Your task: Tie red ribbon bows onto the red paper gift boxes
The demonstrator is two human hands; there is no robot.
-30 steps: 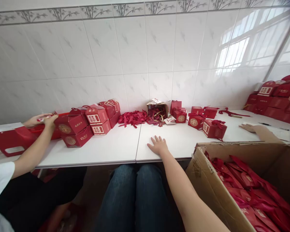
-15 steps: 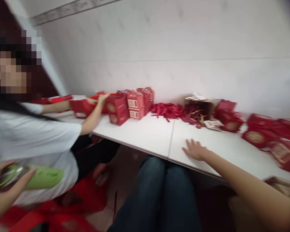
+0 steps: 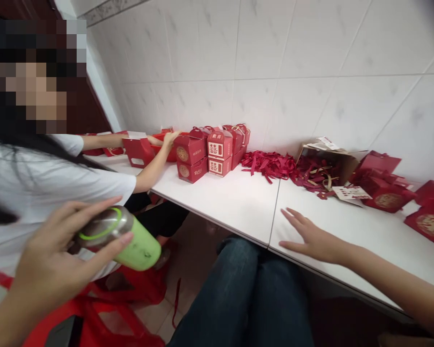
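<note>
My left hand (image 3: 54, 255) is wrapped round a green flask with a steel cap (image 3: 121, 238), held tilted in the air at the lower left, off the table. My right hand (image 3: 313, 236) lies open and flat on the white table (image 3: 235, 202), fingers spread, holding nothing. Beyond it are a heap of red ribbons (image 3: 269, 164) and a tipped cardboard box (image 3: 332, 161) spilling ribbons and tags.
A person in a white shirt (image 3: 47, 193) sits at my left, hands on a red bag (image 3: 139, 149) beside stacked red gift boxes (image 3: 210, 152). More red boxes (image 3: 383, 193) sit at the right. A red plastic stool (image 3: 104, 313) is below, my knees under the table edge.
My view has swung left. My left hand has come into sight, bringing the green flask up and closer. My right hand stays flat on the table.
</note>
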